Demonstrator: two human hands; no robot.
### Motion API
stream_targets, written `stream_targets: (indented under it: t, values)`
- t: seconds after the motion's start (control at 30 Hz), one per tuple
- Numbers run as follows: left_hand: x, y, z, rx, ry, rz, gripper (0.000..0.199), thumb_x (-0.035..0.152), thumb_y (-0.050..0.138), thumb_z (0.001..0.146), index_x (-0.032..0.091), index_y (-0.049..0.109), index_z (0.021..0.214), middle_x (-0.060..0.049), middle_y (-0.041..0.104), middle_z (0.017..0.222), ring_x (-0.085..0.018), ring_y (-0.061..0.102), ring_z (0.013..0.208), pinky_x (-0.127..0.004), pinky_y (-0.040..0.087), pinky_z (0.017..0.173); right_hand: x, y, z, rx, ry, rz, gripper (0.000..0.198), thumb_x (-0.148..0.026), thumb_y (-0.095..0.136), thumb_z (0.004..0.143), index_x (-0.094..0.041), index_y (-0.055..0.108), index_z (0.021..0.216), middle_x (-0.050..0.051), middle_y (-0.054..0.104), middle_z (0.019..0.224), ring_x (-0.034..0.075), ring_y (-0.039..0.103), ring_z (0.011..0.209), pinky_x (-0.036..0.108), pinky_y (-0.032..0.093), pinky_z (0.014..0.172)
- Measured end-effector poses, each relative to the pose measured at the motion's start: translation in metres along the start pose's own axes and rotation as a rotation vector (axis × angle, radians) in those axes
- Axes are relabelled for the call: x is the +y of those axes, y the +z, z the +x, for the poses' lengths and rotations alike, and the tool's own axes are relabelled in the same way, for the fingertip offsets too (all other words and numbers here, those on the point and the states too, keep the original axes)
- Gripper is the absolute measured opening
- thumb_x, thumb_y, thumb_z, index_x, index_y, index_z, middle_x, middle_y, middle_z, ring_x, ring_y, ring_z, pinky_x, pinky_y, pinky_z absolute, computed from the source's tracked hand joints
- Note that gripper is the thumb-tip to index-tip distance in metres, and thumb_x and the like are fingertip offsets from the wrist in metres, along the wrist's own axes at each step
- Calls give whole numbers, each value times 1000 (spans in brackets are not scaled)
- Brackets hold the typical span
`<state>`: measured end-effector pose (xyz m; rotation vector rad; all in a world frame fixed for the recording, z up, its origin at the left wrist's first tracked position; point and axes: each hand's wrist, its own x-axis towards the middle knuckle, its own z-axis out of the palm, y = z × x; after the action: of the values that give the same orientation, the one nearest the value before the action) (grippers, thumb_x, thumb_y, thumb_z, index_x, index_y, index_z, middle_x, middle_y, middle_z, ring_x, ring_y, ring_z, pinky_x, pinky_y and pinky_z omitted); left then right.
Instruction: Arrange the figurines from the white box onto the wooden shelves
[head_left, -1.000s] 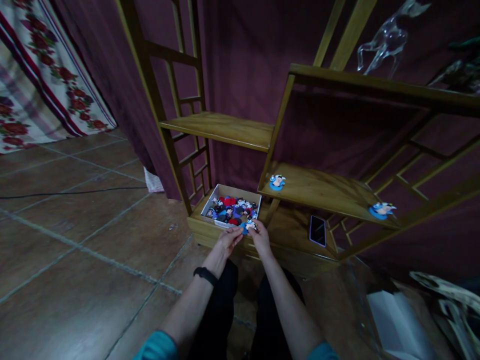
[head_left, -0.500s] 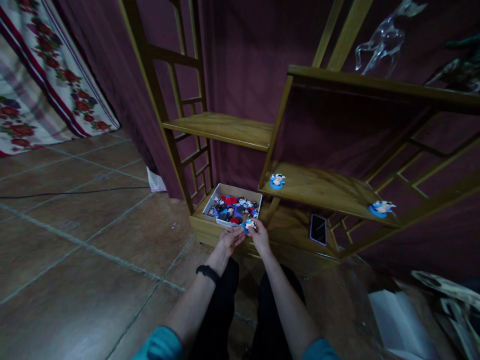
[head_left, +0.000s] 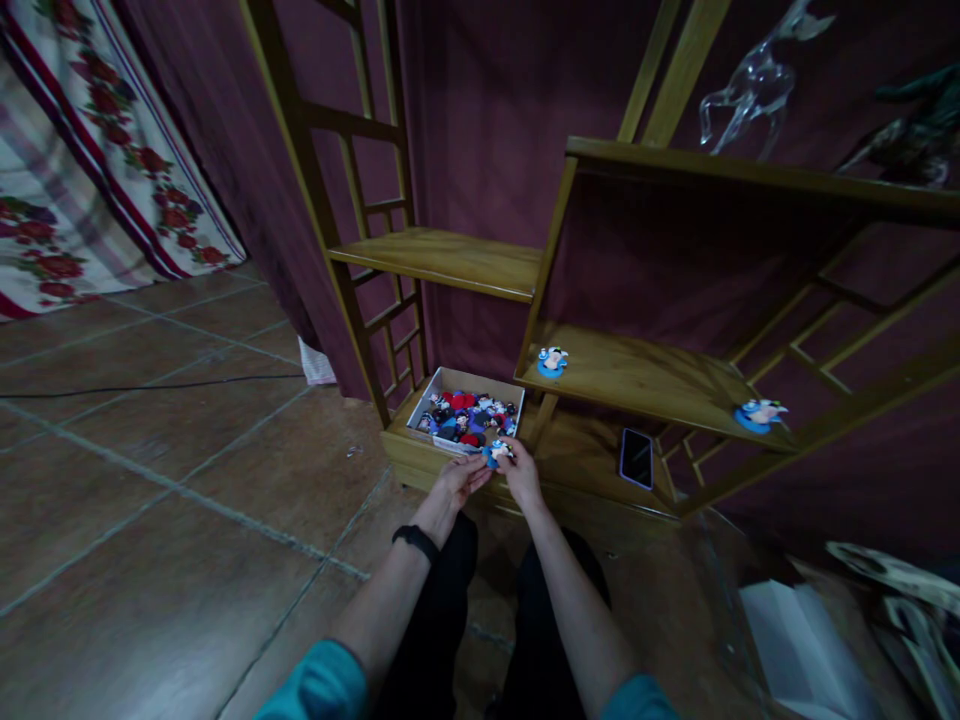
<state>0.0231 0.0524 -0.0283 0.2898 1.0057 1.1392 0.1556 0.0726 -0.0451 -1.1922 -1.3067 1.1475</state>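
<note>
Both my hands meet just in front of a white box (head_left: 450, 381) full of small colourful figurines, which sits on the lowest board of a wooden shelf unit (head_left: 450, 262). My right hand (head_left: 519, 475) pinches a small blue-based figurine (head_left: 496, 453). My left hand (head_left: 459, 478) touches the same figurine from the left with its fingertips. Two similar blue-based figurines stand on the middle shelf, one at its left end (head_left: 553, 361) and one at its right end (head_left: 759, 413).
A phone (head_left: 636, 458) lies flat on the lowest board right of the box. A clear glass horse (head_left: 750, 85) stands on the top shelf. Dark red cloth hangs behind the shelves, a floral curtain (head_left: 90, 170) at far left. A cable (head_left: 150, 383) crosses the tiled floor.
My hands stay together on the figurine in front of the box. Only the view has shifted slightly to the right.
</note>
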Motion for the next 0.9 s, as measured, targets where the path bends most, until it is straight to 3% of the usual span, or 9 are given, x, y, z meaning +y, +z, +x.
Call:
stream_targets:
  t: [0.53,0.9]
  values:
    - [-4,-2,4,3,14,-12,8,9,70,66,10,63,71,-5,67,62,-11,64,56,-22,53,62,6,-3,2,-26,9,-20,38,-26,53,69,-25,57,107,1,63,100,17,61,81,28,54,63]
    - [-6,-1,5,24,24,5,9,12,71,66,10,63,69,-4,65,59,-10,62,53,-19,51,57,1,-7,0,-18,-54,-155,37,-25,52,71,-25,58,107,1,65,96,15,62,75,28,52,68]
